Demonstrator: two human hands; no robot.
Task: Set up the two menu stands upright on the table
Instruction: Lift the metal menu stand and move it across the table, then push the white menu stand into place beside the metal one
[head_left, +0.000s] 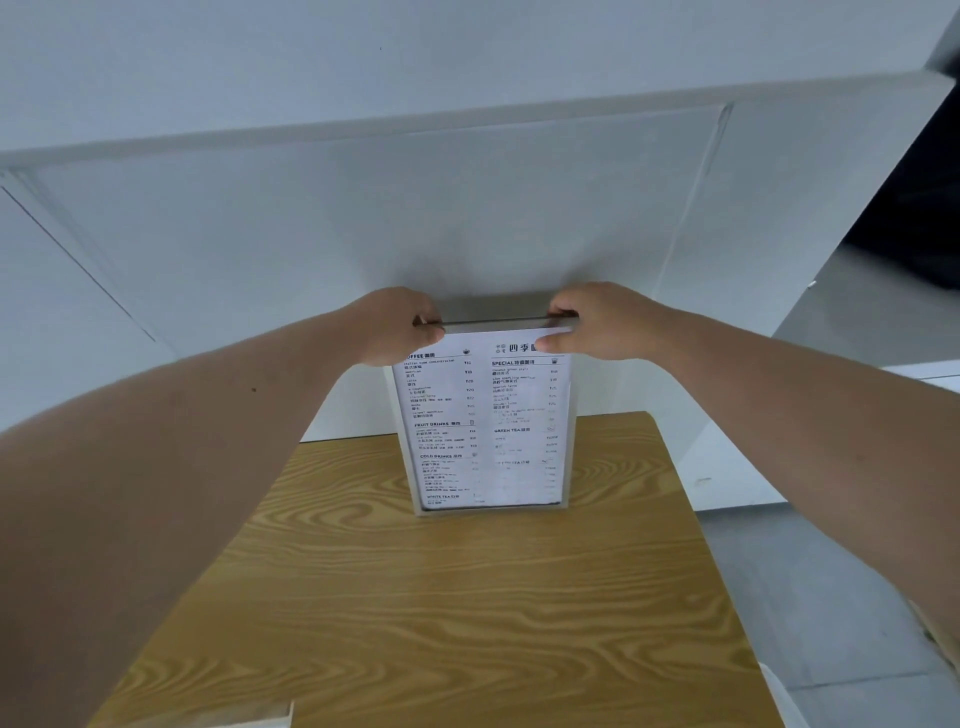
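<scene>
A clear acrylic menu stand (485, 431) with a white printed drinks menu stands upright near the far edge of the wooden table (441, 597), its base resting on the tabletop. My left hand (395, 325) grips the stand's top left corner. My right hand (597, 322) grips the top right corner, thumb on the front face. A pale object (249, 719) shows at the bottom edge of the frame; I cannot tell what it is.
A white panelled wall (415, 208) rises right behind the table's far edge. Grey floor (831, 571) lies to the right of the table. A dark opening (919, 208) sits at the upper right.
</scene>
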